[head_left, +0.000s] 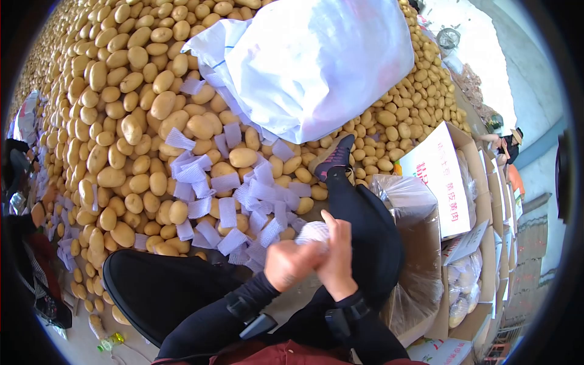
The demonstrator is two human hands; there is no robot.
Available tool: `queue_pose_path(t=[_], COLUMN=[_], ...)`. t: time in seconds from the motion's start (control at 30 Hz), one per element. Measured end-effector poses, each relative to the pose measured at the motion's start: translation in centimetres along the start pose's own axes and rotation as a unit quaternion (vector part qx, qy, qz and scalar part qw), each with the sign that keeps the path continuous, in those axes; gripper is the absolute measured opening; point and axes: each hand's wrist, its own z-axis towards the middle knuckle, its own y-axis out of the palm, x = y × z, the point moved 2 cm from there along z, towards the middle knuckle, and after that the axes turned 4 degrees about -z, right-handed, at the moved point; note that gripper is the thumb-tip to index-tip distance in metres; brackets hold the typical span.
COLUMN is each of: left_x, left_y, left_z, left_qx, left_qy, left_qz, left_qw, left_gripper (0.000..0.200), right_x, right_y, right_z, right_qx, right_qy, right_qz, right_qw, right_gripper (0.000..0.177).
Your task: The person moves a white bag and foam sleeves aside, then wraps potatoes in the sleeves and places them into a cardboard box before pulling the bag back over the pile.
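Both my hands are closed around a potato in a white foam net sleeve point(313, 232), held above my lap. My left hand point(293, 261) wraps it from the left and below, fingers curled. My right hand point(337, 257) grips it from the right, thumb side up. Only the netted top shows; the rest is hidden by my fingers. Just beyond my hands, loose foam net sleeves point(246, 198) lie scattered over a large heap of potatoes point(137, 143).
A big white sack point(316, 67) rests on the heap ahead. To my right stands an open cardboard box point(420, 267) lined with clear plastic, with more boxes holding bagged potatoes beyond. Another person point(30, 243) sits at far left; a bottle point(111, 342) lies on the floor.
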Motion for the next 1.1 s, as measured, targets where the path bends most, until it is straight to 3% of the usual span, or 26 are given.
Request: queue_pose_path(t=[0.03, 0.13, 0.2, 0.23, 0.3, 0.37, 0.4, 0.43, 0.47, 0.5, 0.53, 0.6, 0.63, 0.73, 0.83, 0.9, 0.97, 1.0, 1.03, 1.1], left_x=[1.2, -3.5, -13.3, -17.7, -20.9, -25.5, -27.0, -27.7, -28.2, -28.7, -28.9, -28.3, -28.3, -27.9, -25.7, -24.6, -23.2, -22.0, -19.9, -17.3], left_y=[0.7, 0.6, 0.8, 0.3, -0.8, -0.3, 0.3, 0.7, 0.8, 0.5, 0.1, -0.5, -1.0, -1.9, -2.5, -2.2, -2.3, -2.4, -2.5, -2.3], left_z=[1.1, 5.1, 5.7, 5.9, 7.3, 6.9, 6.6, 6.3, 6.3, 6.3, 6.2, 5.8, 5.8, 5.3, 6.3, 6.4, 6.5, 6.5, 6.6, 5.2], left_qx=[-0.065, -0.011, 0.078, 0.075, 0.041, -0.011, -0.060, -0.068, -0.068, -0.066, -0.068, -0.004, -0.005, -0.060, -0.039, -0.014, 0.065, 0.110, 0.167, 0.207], left_qy=[0.058, -0.118, -0.153, -0.158, -0.195, -0.190, -0.179, -0.181, -0.179, -0.176, -0.180, -0.169, -0.176, -0.159, -0.117, -0.100, -0.215, -0.314, -0.417, -0.436], left_qz=[0.004, -0.045, 0.095, 0.190, 0.264, 0.294, 0.324, 0.324, 0.302, 0.283, 0.290, 0.235, 0.246, 0.238, 0.273, 0.279, 0.211, 0.018, -0.203, -0.360], left_qw=[0.996, 0.992, 0.981, 0.966, 0.944, 0.937, 0.927, 0.926, 0.934, 0.941, 0.938, 0.957, 0.953, 0.956, 0.954, 0.955, 0.951, 0.943, 0.870, 0.798], left_gripper=[0.022, 0.019, 0.012, 0.022, 0.031, 0.034, 0.037, 0.037, 0.037, 0.036, 0.036, 0.030, 0.030, 0.018, 0.018, 0.018, 0.019, 0.018, 0.018, 0.016], right_x=[2.0, 6.2, 9.9, 12.0, 13.1, 14.3, 15.6, 17.6, 21.9, 24.0, 28.1, 29.8, 28.8, 25.8, 25.6, 22.5, 21.1, 19.5, 17.9, 14.8], right_y=[-1.0, -9.1, -14.1, -15.3, -13.8, -6.3, -0.8, 4.7, 10.9, 16.0, 22.1, 28.3, 29.4, 29.3, 27.6, 23.8, 22.4, 21.5, 20.8, 19.0], right_z=[0.2, 2.1, 3.2, 4.0, 7.5, 12.1, 13.5, 14.3, 13.1, 12.5, 10.0, 5.4, 4.3, 2.7, 1.8, 2.1, 2.6, 3.2, 3.7, 4.8], right_qx=[0.047, 0.167, 0.144, 0.069, 0.052, 0.051, -0.020, -0.181, -0.305, -0.334, -0.329, -0.329, -0.235, -0.140, -0.019, 0.006, -0.007, -0.024, -0.044, -0.068], right_qy=[-0.038, 0.041, 0.128, 0.154, 0.129, 0.077, 0.165, 0.256, 0.400, 0.445, 0.384, 0.318, 0.393, 0.510, 0.467, 0.542, 0.534, 0.540, 0.528, 0.485], right_qz=[0.008, -0.143, -0.300, -0.412, -0.387, -0.194, -0.066, -0.032, 0.103, 0.034, -0.028, -0.080, 0.030, 0.185, 0.132, 0.299, 0.423, 0.561, 0.683, 0.690], right_qw=[0.998, 0.975, 0.934, 0.895, 0.911, 0.977, 0.984, 0.949, 0.858, 0.830, 0.862, 0.886, 0.888, 0.828, 0.874, 0.785, 0.732, 0.627, 0.503, 0.533], right_gripper=[0.062, 0.035, 0.042, 0.047, 0.047, 0.040, 0.026, 0.019, 0.021, 0.023, 0.028, 0.036, 0.046, 0.066, 0.064, 0.058, 0.053, 0.050, 0.051, 0.057])
